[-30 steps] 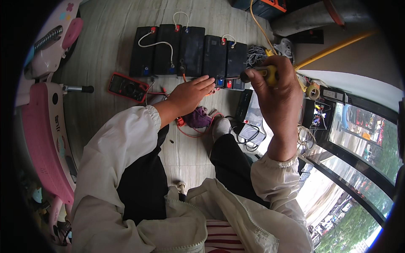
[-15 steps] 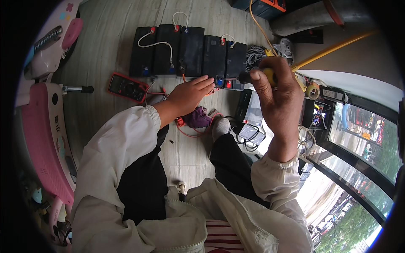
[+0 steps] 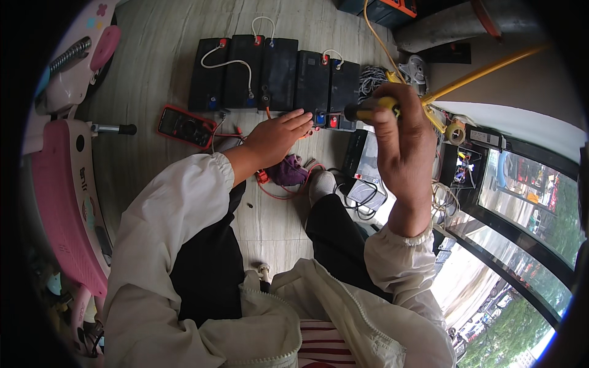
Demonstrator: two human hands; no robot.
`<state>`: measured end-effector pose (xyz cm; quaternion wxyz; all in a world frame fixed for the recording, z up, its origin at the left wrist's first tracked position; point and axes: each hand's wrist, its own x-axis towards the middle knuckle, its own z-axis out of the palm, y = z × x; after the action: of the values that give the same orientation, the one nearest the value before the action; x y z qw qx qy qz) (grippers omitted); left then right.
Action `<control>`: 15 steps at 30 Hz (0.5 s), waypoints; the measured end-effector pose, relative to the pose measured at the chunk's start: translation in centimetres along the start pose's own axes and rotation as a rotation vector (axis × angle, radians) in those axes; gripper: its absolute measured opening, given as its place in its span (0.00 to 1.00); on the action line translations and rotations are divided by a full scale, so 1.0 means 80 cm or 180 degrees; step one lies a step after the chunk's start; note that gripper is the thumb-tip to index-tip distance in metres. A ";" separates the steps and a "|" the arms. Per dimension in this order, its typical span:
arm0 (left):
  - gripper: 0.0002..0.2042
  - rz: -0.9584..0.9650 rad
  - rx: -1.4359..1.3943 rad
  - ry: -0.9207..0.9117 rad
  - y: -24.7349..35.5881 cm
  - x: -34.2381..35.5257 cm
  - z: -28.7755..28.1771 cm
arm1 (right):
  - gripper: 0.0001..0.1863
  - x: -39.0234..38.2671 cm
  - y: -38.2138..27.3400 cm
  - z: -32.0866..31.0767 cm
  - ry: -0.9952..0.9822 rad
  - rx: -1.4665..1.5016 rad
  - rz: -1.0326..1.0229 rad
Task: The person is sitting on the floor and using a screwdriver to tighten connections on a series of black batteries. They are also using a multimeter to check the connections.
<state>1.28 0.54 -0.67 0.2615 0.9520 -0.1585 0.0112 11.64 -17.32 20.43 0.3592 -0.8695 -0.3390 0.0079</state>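
Note:
Five dark batteries (image 3: 279, 73) stand in a row, linked at some terminals by white looped wires (image 3: 233, 64); an orange lead (image 3: 268, 112) runs from the middle one. My left hand (image 3: 276, 138) is at their near edge, fingers together and curled over something hidden, beside blue and red terminals (image 3: 332, 121). From the right, my right hand (image 3: 405, 150) grips a yellow-and-black screwdriver (image 3: 379, 108) held level and pointing left, above the right-end battery's near edge. A red-edged multimeter (image 3: 183, 126) with leads lies left of my left hand, and a purple cloth (image 3: 288, 172) below it.
A pink-and-white scooter (image 3: 64, 205) stands at left. Coiled cable (image 3: 371, 80), a yellow pole (image 3: 478, 73), a tape roll (image 3: 454, 133) and another battery (image 3: 365, 153) with black cords are at right, beside a glass door frame (image 3: 531, 227). More batteries (image 3: 377, 11) sit at the back.
My right hand has rotated around the screwdriver handle, its thumb shifting right and more of the yellow handle showing than half a second ago. My left hand stays in place.

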 end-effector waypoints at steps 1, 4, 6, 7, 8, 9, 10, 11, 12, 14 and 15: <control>0.28 0.0008 -0.0011 0.0012 0.000 0.000 0.000 | 0.15 0.000 -0.003 -0.002 -0.0016 -0.0041 -0.0089; 0.28 -0.0005 -0.0009 0.0010 0.000 0.000 0.001 | 0.15 0.000 -0.009 -0.004 -0.0044 0.0241 -0.0162; 0.28 0.0038 0.0040 0.0047 0.000 0.002 0.001 | 0.13 -0.003 -0.004 0.003 -0.0037 0.0967 0.0049; 0.28 0.0051 0.0068 0.0061 -0.001 0.001 0.001 | 0.12 -0.001 -0.002 0.004 -0.0050 0.0955 -0.0063; 0.28 0.0032 0.0059 0.0031 -0.001 0.001 0.001 | 0.11 0.002 -0.001 0.004 -0.0063 0.0943 -0.0176; 0.28 0.0012 0.0050 0.0000 0.000 0.001 0.001 | 0.11 0.003 0.000 0.005 -0.0075 0.0930 -0.0289; 0.28 -0.0003 0.0039 -0.0028 0.000 0.001 0.001 | 0.11 0.003 0.000 0.004 -0.0066 0.0964 -0.0262; 0.28 -0.0009 0.0041 -0.0043 0.000 0.001 0.000 | 0.11 0.003 -0.001 0.004 -0.0056 0.0998 -0.0236; 0.28 -0.0015 0.0043 -0.0059 0.001 0.001 -0.001 | 0.11 0.003 -0.001 0.004 -0.0045 0.1031 -0.0209; 0.28 -0.0015 0.0044 -0.0068 0.001 0.001 -0.001 | 0.12 0.003 -0.003 0.002 0.0015 0.0986 -0.0173; 0.29 -0.0008 0.0041 -0.0061 0.001 0.000 -0.001 | 0.13 0.002 -0.002 0.001 0.0007 0.0953 -0.0192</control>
<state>1.30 0.53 -0.56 0.2539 0.9539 -0.1598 0.0027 11.67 -17.07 20.57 0.4852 -0.7957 -0.3596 0.0465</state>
